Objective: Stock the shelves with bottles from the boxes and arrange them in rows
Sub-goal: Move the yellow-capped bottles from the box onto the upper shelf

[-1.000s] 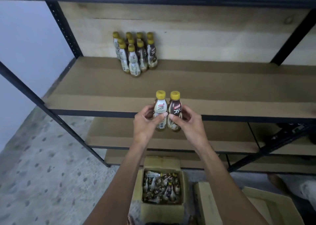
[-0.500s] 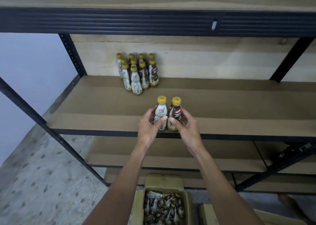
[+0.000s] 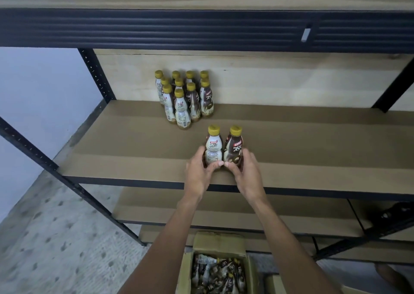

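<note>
- A person's left hand (image 3: 199,173) grips a pale-labelled bottle (image 3: 213,148) and the right hand (image 3: 246,175) a brown-labelled bottle (image 3: 234,148). The fingers curl round each, and both bottles are upright and touching near the shelf's (image 3: 134,148) front edge.
- The pair is best moved back together, bases flat, to line up with the standing group (image 3: 183,96) at the back edge.
- That group's staggered front bottles could be knocked.
- An open box (image 3: 218,242) of bottles waits on the floor below.
</note>
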